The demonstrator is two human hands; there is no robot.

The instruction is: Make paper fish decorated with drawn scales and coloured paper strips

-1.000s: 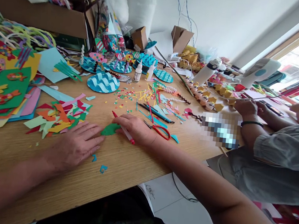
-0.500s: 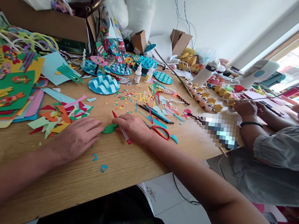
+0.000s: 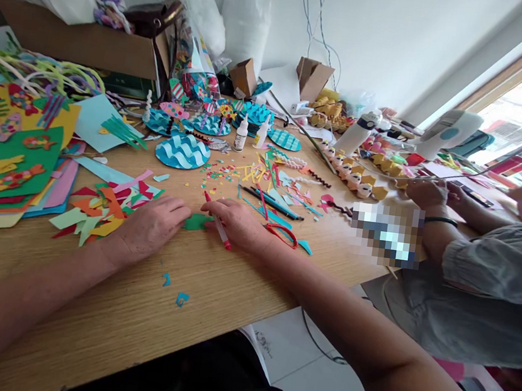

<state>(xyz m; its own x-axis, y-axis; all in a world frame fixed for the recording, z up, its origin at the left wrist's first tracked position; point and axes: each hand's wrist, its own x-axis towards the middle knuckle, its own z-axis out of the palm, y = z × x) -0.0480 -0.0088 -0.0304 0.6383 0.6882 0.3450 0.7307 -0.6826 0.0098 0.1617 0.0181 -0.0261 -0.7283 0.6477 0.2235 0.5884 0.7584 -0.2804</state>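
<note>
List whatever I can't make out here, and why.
Head view:
- Green paper piece: both ends hidden by the left hand and right hand, so its full outline is unclear.
- Red pen: partly covered by the right fingers.
- Scissors: blades hidden behind the right hand.
- White bottle: label print too small.
- Coloured paper stack: cut off by the left edge.

Left hand and right hand touching green paper, red pen

Single head-worn view, forward and down (fairly close) over the table.
</note>
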